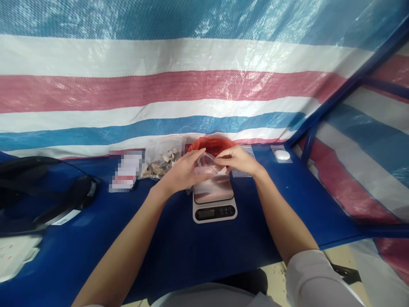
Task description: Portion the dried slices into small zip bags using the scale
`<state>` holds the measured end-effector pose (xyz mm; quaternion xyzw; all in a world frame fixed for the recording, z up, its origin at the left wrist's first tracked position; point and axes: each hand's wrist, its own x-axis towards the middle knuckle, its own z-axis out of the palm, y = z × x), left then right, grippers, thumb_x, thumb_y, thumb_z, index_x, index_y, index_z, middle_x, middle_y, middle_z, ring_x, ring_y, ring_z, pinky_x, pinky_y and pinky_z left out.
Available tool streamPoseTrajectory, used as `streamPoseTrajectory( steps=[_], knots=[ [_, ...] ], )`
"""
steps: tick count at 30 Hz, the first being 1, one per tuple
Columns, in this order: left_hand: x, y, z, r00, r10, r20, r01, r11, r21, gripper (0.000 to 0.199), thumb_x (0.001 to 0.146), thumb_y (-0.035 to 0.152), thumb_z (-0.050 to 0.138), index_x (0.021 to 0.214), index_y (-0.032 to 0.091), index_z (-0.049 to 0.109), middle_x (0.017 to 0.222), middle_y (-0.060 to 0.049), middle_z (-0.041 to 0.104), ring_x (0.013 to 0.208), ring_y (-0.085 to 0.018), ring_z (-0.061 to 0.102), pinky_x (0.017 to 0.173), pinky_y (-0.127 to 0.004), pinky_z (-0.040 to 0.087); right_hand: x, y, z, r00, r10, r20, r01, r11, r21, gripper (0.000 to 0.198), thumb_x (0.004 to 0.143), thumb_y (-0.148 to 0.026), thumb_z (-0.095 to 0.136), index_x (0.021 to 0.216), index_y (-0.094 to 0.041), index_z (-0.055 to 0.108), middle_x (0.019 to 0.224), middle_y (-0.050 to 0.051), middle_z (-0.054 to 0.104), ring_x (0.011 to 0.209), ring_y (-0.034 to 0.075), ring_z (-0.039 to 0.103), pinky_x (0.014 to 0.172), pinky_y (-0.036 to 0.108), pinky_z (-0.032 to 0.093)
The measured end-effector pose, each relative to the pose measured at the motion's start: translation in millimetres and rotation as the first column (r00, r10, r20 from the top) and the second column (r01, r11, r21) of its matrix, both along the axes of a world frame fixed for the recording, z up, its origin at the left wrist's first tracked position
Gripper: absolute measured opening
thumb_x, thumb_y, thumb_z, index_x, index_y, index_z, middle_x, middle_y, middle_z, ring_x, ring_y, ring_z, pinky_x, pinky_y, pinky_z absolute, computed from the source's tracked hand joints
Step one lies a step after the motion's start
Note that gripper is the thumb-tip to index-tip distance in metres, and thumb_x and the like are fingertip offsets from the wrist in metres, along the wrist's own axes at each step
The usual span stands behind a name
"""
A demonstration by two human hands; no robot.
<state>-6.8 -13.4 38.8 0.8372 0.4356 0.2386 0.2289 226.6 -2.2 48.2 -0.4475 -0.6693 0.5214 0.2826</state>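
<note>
A clear plastic bag (pixel 206 161), its curved edges catching the light, is between my two hands above the scale. My left hand (pixel 183 171) curls round its left side, thumb below and fingers above. With bent fingers, my right hand (pixel 238 160) pinches at the right side, where a small white piece (pixel 221 171) shows by the fingertips. Below them lies a white kitchen scale (pixel 214 214) with a shiny metal plate; its display looks dark. Behind the hands is a red plastic bag (pixel 212 143), partly hidden.
A clear bag of dried brownish pieces (pixel 159 164) lies left of the scale, beside a pixelated phone-like item (pixel 126 171). A flat clear bag (pixel 243 172) is behind my right wrist. A white oval object (pixel 282 154) sits far right; a black headset (pixel 73 192) is left. Striped sheeting backs the blue table (pixel 179 247).
</note>
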Motion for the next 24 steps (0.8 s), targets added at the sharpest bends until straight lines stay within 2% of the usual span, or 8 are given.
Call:
streamPoseTrajectory(
  steps=[4, 8, 11, 14, 16, 20, 24],
  knots=[
    [-0.7, 0.9, -14.5, 0.999, -0.05, -0.007, 0.05, 0.999, 0.015, 0.098, 0.074, 0.052, 0.078, 0.155, 0.021, 0.031, 0.158, -0.014, 0.042, 0.142, -0.032, 0.044, 0.116, -0.045, 0.039, 1.0, -0.6, -0.2, 1.0, 0.01, -0.004, -0.01, 1.0, 0.017, 0.033, 0.08, -0.048, 0.073, 0.081, -0.015, 0.076, 0.078, 0.005, 0.074, 0.065, 0.012, 0.067, 0.056, 0.021, 0.056],
    [-0.8, 3.4, -21.9, 1.0, -0.002, 0.023, 0.002, 1.0, -0.001, 0.086, 0.078, 0.04, 0.075, 0.152, 0.02, 0.035, 0.154, -0.014, 0.047, 0.138, -0.032, 0.049, 0.111, -0.045, 0.045, 2.0, -2.8, 4.6, 0.997, -0.076, -0.023, 0.078, 0.992, 0.096, 0.03, 0.079, -0.045, 0.074, 0.087, -0.016, 0.077, 0.082, 0.004, 0.074, 0.069, 0.014, 0.067, 0.061, 0.024, 0.057],
    [0.7, 5.7, -23.3, 0.998, 0.005, 0.061, -0.006, 1.0, 0.005, 0.079, 0.08, 0.039, 0.073, 0.149, 0.02, 0.039, 0.153, -0.014, 0.048, 0.135, -0.032, 0.051, 0.109, -0.046, 0.047, -2.0, -5.5, 13.7, 0.994, -0.102, -0.036, 0.107, 0.975, 0.197, 0.027, 0.081, -0.042, 0.072, 0.089, -0.017, 0.078, 0.082, 0.004, 0.074, 0.075, 0.017, 0.068, 0.069, 0.028, 0.057],
    [2.3, 7.5, -25.1, 0.997, 0.026, 0.073, -0.028, 0.999, 0.028, 0.076, 0.079, 0.04, 0.073, 0.146, 0.02, 0.042, 0.15, -0.015, 0.051, 0.134, -0.033, 0.052, 0.111, -0.047, 0.046, -11.9, -6.0, 21.6, 0.995, -0.053, 0.083, 0.022, 0.942, 0.334, 0.022, 0.085, -0.038, 0.068, 0.087, -0.018, 0.078, 0.082, 0.002, 0.074, 0.077, 0.017, 0.066, 0.072, 0.028, 0.051],
    [3.1, 8.2, -27.2, 0.995, 0.063, 0.082, -0.067, 0.997, 0.047, 0.076, 0.078, 0.04, 0.074, 0.144, 0.019, 0.045, 0.145, -0.015, 0.055, 0.132, -0.033, 0.054, 0.111, -0.048, 0.045, -20.4, -4.7, 23.8, 0.974, -0.049, 0.223, -0.043, 0.921, 0.388, 0.022, 0.087, -0.036, 0.066, 0.08, -0.019, 0.078, 0.076, 0.001, 0.073, 0.072, 0.015, 0.062, 0.068, 0.026, 0.046],
    [4.2, 10.0, -32.6, 0.988, 0.085, 0.126, -0.094, 0.993, 0.068, 0.074, 0.078, 0.043, 0.074, 0.142, 0.019, 0.047, 0.143, -0.016, 0.057, 0.129, -0.031, 0.057, 0.111, -0.048, 0.045, -34.7, -0.6, 22.7, 0.906, -0.074, 0.416, -0.115, 0.904, 0.412, 0.031, 0.088, -0.035, 0.065, 0.062, -0.018, 0.071, 0.061, 0.001, 0.066, 0.059, 0.012, 0.051, 0.059, 0.028, 0.035],
    [4.1, 12.8, -37.9, 0.988, 0.075, 0.133, -0.085, 0.994, 0.071, 0.077, 0.076, 0.043, 0.075, 0.142, 0.016, 0.047, 0.141, -0.018, 0.058, 0.128, -0.031, 0.058, 0.112, -0.047, 0.045, -39.3, 3.4, 19.7, 0.917, -0.026, 0.397, -0.135, 0.918, 0.374, 0.04, 0.089, -0.04, 0.065, 0.056, -0.018, 0.067, 0.057, 0.001, 0.063, 0.057, 0.011, 0.05, 0.059, 0.028, 0.035]
  ],
)
